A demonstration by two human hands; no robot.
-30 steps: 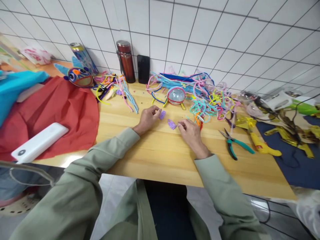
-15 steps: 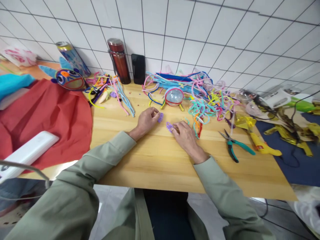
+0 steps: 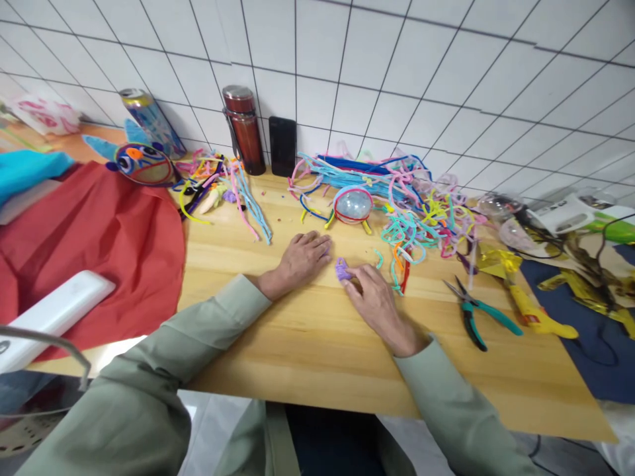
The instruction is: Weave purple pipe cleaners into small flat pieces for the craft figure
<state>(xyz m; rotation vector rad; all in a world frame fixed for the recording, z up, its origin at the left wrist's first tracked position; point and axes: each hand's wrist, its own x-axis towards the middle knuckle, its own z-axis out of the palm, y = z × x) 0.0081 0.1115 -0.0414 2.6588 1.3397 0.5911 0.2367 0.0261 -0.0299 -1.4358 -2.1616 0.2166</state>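
Note:
My left hand (image 3: 303,261) lies palm down on the wooden table, fingers stretched out, with a bit of purple peeking out by its fingertips. Beside it, my right hand (image 3: 371,294) has thumb and forefinger closed on a small purple coiled pipe cleaner (image 3: 341,268) at the table surface. Behind the hands stands a clear round ball (image 3: 353,205) ringed with red and light blue pipe cleaner, on yellow feet. Short teal pieces (image 3: 378,258) lie to the right.
Loose pipe cleaners (image 3: 411,225) heap at the back right. Green-handled pliers (image 3: 479,311) and a yellow glue gun (image 3: 540,314) lie right. A red flask (image 3: 245,132), a phone (image 3: 282,147) and a can (image 3: 153,122) line the wall. Red cloth (image 3: 124,244) covers the left.
My left hand has gone from a pinch by one purple piece to lying flat over it. My right hand still has the other purple piece, now turned. The view has shifted slightly.

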